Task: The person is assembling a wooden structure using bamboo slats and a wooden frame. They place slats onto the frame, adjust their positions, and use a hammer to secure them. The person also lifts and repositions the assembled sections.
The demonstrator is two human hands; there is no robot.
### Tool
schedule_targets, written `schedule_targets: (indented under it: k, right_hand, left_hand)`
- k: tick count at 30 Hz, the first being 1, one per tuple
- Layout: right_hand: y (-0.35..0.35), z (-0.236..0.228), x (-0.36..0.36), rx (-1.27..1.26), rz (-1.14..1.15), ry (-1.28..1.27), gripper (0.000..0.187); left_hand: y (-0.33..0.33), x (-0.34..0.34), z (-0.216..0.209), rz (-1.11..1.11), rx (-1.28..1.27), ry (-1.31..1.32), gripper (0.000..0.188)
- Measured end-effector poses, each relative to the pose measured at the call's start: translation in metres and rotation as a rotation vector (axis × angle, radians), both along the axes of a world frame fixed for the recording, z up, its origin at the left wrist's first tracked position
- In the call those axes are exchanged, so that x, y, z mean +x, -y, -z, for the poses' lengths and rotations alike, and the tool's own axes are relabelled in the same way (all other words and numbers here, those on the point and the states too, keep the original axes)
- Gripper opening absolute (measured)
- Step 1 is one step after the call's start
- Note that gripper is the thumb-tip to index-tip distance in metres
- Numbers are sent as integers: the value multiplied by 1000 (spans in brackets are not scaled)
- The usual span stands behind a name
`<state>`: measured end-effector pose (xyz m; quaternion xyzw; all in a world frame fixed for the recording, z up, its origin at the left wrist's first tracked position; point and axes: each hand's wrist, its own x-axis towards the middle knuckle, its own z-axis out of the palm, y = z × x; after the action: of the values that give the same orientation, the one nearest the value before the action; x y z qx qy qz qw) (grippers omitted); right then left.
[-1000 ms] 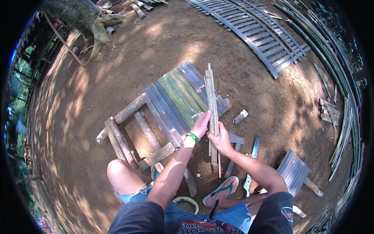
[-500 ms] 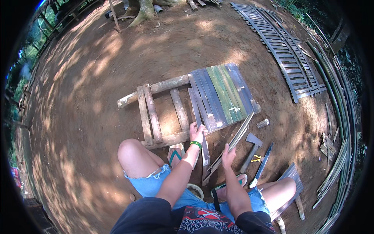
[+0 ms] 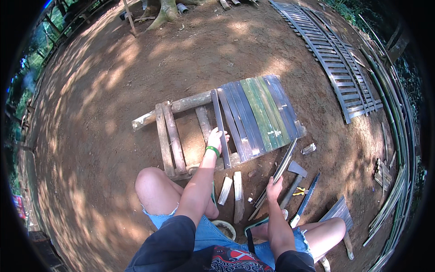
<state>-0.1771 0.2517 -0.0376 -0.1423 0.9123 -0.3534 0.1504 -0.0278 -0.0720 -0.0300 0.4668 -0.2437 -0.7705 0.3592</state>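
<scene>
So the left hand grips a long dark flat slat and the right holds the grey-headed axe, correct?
No: the head view shows the right hand holding a bundle of thin flat slats; the grey-headed axe lies on the brown ground.

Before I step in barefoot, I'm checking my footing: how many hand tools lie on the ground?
3: the axe just right of the right hand, the saw farther right, and the yellow-handled pliers between them. Others could be hidden from view.
</scene>
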Motion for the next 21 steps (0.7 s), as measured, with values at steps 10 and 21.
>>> schedule_targets:
  k: [10,21]
  right_hand:
    - [1,-15,0,-117,15,32,48]
    - [-2,-7,4,-175,113,13,39]
  left_hand:
    - [-1,-22,7,-71,-15,-69,30]
    - [2,-36,12,-185,-21,-46,38]
